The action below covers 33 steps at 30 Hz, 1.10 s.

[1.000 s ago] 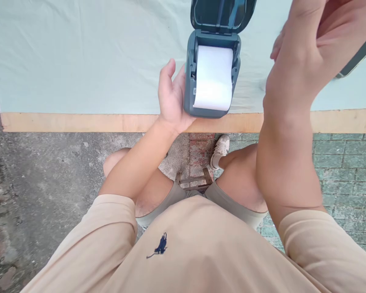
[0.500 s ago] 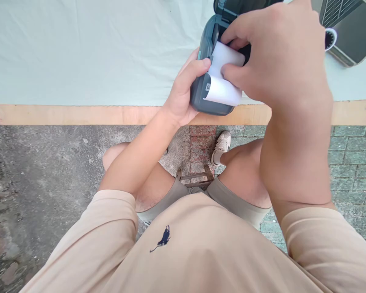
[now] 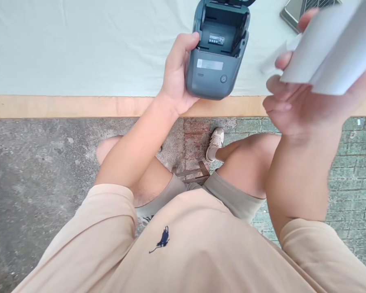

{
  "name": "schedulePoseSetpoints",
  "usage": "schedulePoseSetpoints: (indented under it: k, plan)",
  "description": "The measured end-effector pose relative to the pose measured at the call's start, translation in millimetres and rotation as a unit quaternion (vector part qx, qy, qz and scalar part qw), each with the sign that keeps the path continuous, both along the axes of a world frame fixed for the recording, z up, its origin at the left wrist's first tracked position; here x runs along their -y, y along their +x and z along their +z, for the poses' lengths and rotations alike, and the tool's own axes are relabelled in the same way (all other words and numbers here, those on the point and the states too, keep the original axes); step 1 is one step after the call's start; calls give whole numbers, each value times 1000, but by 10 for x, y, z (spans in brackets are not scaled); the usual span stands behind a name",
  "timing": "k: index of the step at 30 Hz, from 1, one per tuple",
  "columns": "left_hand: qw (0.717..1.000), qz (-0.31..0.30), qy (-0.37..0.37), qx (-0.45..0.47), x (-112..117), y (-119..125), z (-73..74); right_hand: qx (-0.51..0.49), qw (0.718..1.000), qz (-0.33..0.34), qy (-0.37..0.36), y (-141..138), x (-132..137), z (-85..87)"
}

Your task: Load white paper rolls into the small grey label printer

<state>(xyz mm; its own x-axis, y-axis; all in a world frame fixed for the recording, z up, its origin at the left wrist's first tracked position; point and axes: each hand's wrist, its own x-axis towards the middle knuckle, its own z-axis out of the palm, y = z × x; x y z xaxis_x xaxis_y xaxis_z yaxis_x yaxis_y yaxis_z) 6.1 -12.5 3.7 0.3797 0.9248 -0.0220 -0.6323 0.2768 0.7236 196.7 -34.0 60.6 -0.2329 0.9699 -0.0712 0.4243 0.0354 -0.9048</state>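
Note:
A small dark grey label printer (image 3: 215, 69) stands at the near edge of the table, lid up and its paper bay showing empty. My left hand (image 3: 177, 75) wraps around the printer's left side, thumb on its top edge. My right hand (image 3: 295, 101) is raised to the right of the printer, fingers closed on a white paper roll (image 3: 329, 53) that is lifted clear of the printer and blurred by motion.
The table (image 3: 79, 106) has a pale green cloth and a bare wooden front edge. A grey device (image 3: 295, 10) lies at the far right on the cloth. Below are my knees, a shoe, a small wooden stool and paved ground.
My right hand reached into the printer, gripped the white paper roll and lifted it out to the right. The bay now shows empty. My left hand closed on the printer's side.

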Motion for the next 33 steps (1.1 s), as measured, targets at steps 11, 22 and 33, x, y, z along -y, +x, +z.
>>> schedulePoseSetpoints:
  k: [11, 22, 33]
  plan:
    - [995, -63, -19, 69, -33, -62, 15, -136, 969, -183, -100, 759, 1082, -579]
    - [985, -78, 8, 151, -71, -33, 20, -163, 953, -216, -139, 625, 1257, -239]
    - [984, -100, -3, 145, -112, -57, -5, -215, 951, -186, -122, 604, 1164, -230]
